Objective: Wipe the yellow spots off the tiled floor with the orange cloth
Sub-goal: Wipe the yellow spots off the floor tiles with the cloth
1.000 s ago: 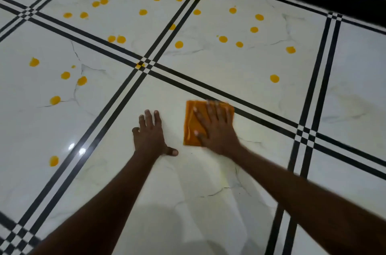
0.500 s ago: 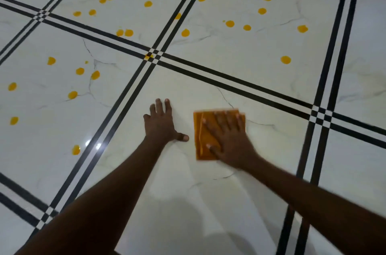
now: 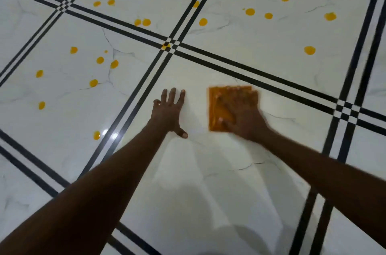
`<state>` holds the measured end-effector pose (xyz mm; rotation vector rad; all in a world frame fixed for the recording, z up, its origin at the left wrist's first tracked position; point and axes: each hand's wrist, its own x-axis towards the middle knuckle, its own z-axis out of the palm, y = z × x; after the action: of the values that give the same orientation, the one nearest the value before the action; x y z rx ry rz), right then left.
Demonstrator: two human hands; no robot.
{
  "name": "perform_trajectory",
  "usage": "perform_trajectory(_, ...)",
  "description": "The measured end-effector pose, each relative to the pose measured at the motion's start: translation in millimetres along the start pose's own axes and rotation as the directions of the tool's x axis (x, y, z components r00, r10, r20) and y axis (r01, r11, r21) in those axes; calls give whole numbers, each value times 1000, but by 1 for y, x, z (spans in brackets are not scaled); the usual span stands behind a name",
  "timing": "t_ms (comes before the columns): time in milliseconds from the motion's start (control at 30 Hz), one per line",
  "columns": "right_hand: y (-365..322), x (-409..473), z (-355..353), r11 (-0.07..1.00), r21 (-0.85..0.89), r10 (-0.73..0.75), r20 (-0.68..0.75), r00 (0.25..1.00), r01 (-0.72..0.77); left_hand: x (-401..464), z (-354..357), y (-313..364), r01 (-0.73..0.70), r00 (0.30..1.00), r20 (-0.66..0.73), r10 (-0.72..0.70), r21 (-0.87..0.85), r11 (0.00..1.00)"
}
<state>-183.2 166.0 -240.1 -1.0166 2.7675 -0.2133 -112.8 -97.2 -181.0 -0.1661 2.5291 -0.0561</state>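
On the near white tile, the folded orange cloth [image 3: 226,108] is shown pressed flat beneath the right hand [image 3: 242,116], whose fingers [image 3: 238,96] are spread open and laid across the fabric rather than clenched; the outline is blurred. Just beside it, the left hand [image 3: 169,111] is braced on the tiled floor [image 3: 208,181], its fingers splayed, nothing held. No yellow spots [image 3: 309,50] are seen on this tile; all lie beyond the black border lines [image 3: 250,70], ahead and to the left. The nearest ahead is judged to fall to the right hand.
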Motion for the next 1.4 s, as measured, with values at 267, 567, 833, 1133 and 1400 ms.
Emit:
perform_trajectory(267,-63,-75,18,994,31,-109,1,994,109,-1,4,-10,-42,999,1,42,-78,996)
perform_trajectory(567,28,2,-7,899,88,437,-115,892,-429,-3,4,-14,-50,998,-47,48,-45,998)
perform_trajectory(833,29,72,-10,993,-13,114,-89,989,-116,-1,0,-12,-29,1000,-1,29,-61,998)
perform_trajectory(1133,-3,-25,13,989,54,141,-106,984,-136,-1,3,13,76,997,-16,-76,38,996)
perform_trajectory(1400,171,31,-22,849,100,528,-153,836,-518,12,-24,18,111,983,141,-118,57,992)
